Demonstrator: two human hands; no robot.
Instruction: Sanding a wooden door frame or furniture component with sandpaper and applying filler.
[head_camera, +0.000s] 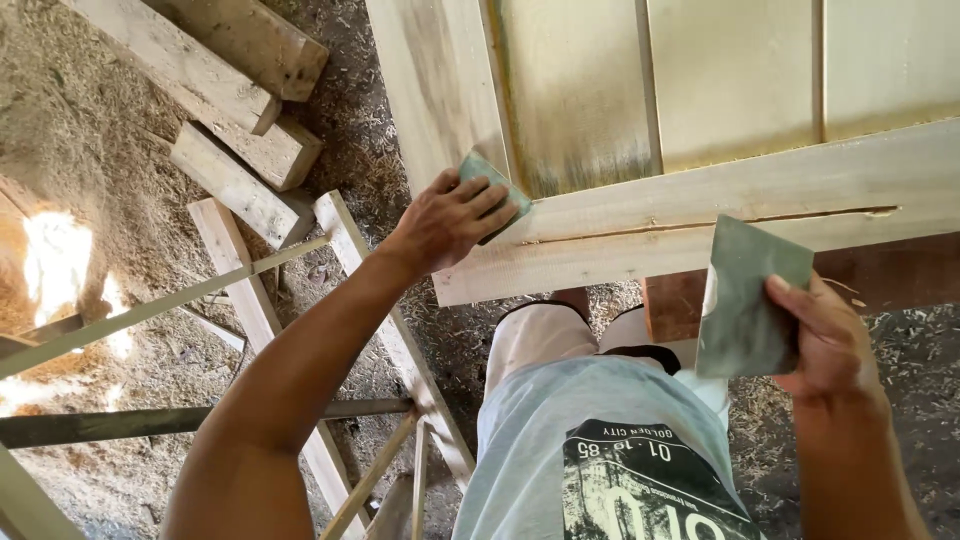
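One head-worn camera, looking steeply down from close above.

It faces past the wearer's grey printed shirt (590, 450) to the pale wooden panelled frame (700, 200) just ahead and the sawdust-strewn floor (120, 150) below, both forearms entering from the bottom edge; no second view overlaps it.

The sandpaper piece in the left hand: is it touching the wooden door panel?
Touching. The head view shows the left hand pressing the folded sandpaper piece flat against the wooden door panel, with no gap visible.

Under the left hand (445, 222), the wooden door frame (700, 215) looks pale, bare and matt; both sandpaper sheets (748, 300) look grey-green and dull.
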